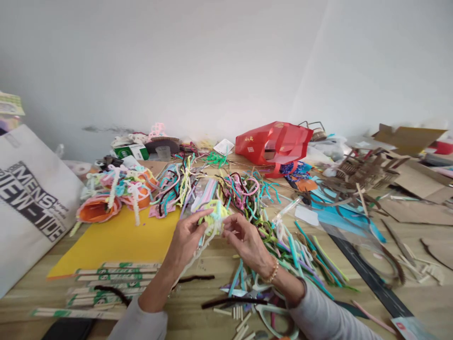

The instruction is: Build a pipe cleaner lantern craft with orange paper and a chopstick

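Between my hands, above the middle of the table, is a bundle of pale yellow-green pipe cleaners point(214, 223) with a light blue bit on top. My left hand point(189, 236) grips its left side between thumb and fingers. The fingers of my right hand point(247, 241) are bent and pinched together at its right edge; a small end may be between them, but I cannot make it out. A long white pipe cleaner point(193, 259) trails from the bundle down past my left wrist. Heaps of loose coloured pipe cleaners point(244, 186) lie behind and to the right.
A yellow sheet point(120, 245) and paper-wrapped chopsticks point(116, 278) lie left, near a white bag point(31, 212). Orange fuzzy-edged craft cups point(99, 208) stand behind. At the back is a red bag point(272, 144). White-handled scissors point(276, 321) and short sticks point(242, 321) lie in front.
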`<act>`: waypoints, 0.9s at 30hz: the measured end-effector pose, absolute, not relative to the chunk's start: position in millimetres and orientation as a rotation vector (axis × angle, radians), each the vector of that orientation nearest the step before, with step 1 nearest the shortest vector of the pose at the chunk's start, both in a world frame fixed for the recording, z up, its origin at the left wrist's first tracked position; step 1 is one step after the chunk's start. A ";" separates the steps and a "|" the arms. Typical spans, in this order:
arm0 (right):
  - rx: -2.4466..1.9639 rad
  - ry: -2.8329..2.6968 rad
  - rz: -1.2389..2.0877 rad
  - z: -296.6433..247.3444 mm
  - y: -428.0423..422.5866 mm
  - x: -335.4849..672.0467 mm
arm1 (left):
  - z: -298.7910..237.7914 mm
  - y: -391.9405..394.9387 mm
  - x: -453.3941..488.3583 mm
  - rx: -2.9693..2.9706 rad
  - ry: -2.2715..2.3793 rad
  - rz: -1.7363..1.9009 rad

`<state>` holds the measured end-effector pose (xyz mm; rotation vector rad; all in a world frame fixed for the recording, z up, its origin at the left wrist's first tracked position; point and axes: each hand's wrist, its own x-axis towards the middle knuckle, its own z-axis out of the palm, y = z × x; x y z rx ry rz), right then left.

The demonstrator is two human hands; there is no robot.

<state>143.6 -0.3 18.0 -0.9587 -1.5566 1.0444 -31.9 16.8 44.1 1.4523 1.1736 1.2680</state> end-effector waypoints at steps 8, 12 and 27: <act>-0.903 -1.552 1.433 17.0 -2.7 140.0 | 61.2 12.9 -41.4 1.407 1.122 1.302; -0.831 -1.517 1.673 21.8 -3.7 139.6 | 61.8 13.1 -42.7 1.273 0.949 1.379; -1.072 -1.662 1.343 30.8 -7.6 143.5 | 36.7 10.9 -16.8 0.758 0.578 1.227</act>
